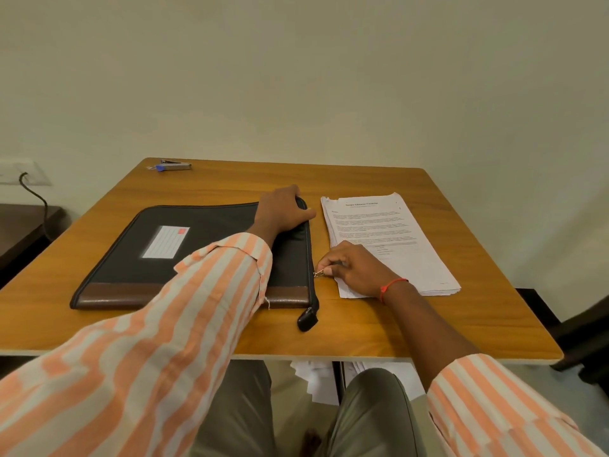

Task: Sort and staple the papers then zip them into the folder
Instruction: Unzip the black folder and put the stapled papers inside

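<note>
Head view: folder [204, 255] lies flat on the table [362, 328], left of centre. It's black w/ a brown band along the near edge, long axis running left-right. White lined label [165, 242] on its cover has a red patch in the far right corner; no writing legible on it. The zip side is the folder's right edge, running near-far, w/ a black zip tail [307, 319] hanging off the near right corner.

Papers [389, 239] sit in a loose stack just right of the folder, narrow gap between. Long axis near-far, tilted a bit, heading at the far end and facing the person. Printed heading and body text are too blurred to read.

Left hand [283, 211] grips the folder's far right corner, fingers curled over the far edge, thumb pointing out toward the papers. Right hand [352, 270] sits in the gap, partly over the stack's near left corner, thumb and fingertips pinching the small metal zipper pull [318, 274] about 2/3 down the right edge. Red thread [392, 285] on that wrist.

Stapler [173, 165] is at the far left corner of the table, well apart from the rest.

Bare wood: a strip along the near edge, a band betw. folder and stapler, and a strip right of the papers. More sheets [316, 380] show under the table, by the knees.
</note>
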